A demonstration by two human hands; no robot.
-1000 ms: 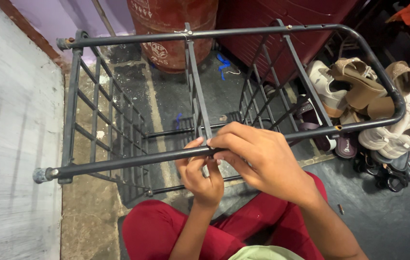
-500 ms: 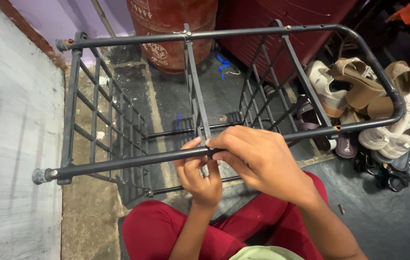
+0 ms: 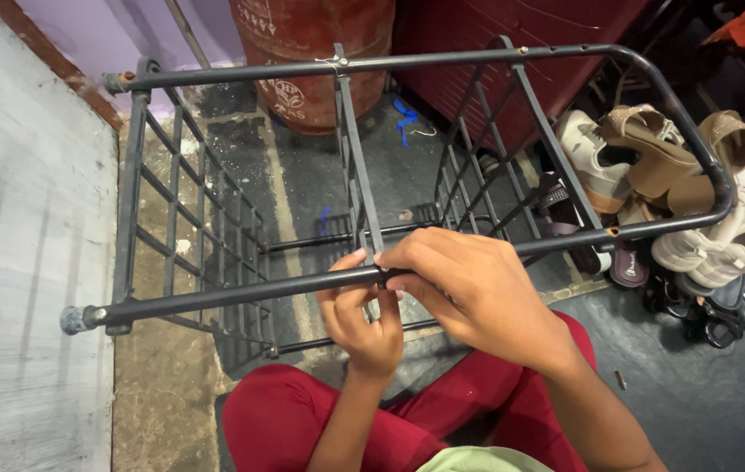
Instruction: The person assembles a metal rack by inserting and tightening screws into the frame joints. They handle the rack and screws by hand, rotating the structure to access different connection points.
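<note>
A black metal rack frame (image 3: pixel 215 297) with grid shelves lies on its side on the floor in front of me. My left hand (image 3: pixel 364 323) reaches up from below the near tube, fingers pinched at the joint where the middle grid panel (image 3: pixel 357 166) meets the tube. Over the same joint, my right hand (image 3: pixel 469 293) curls from above, fingertips pressed on the tube. What the fingers hold at the joint is hidden.
A red gas cylinder (image 3: pixel 320 52) stands behind the frame. A pile of sandals and shoes (image 3: pixel 678 192) lies at the right. A white wall (image 3: pixel 23 262) runs along the left. My red-trousered knees (image 3: pixel 302 419) are below the hands.
</note>
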